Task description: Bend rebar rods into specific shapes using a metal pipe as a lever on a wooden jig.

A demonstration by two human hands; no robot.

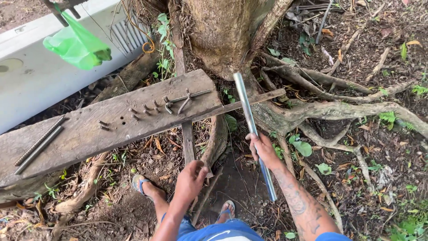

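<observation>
Looking down past knees and sandalled feet at a weathered plank bench (pixel 89 129) propped across tree roots. Right hand (pixel 263 149) gripping a long silver metal pipe (pixel 249 120) near its middle, fingers (pixel 254 139) wrapped around it – upper end leaning up toward the tree trunk (pixel 223 35) and crossing the bench's narrow right tip, lower end hanging free past the wrist toward the ground. Holding it mid-length probably keeping it balanced and easy to swing. Left hand (pixel 191 180) hovering low in front of the bench's near edge, fingers curled loosely inward, gripping nothing that can be seen – possibly brushing a thin upright wooden slat (pixel 188 143) under the bench, contact not clear. On the bench: a row of upright nails or pegs (pixel 133 114) with a bent piece of steel rod (pixel 183 100) caught among them, and two straight ribbed bars (pixel 38 143) lying side by side near the left end. Green plastic bag (pixel 78 44) hanging above at left. Open room lying mostly to the right over roots and leaf litter; trunk and bench closing off the front
</observation>
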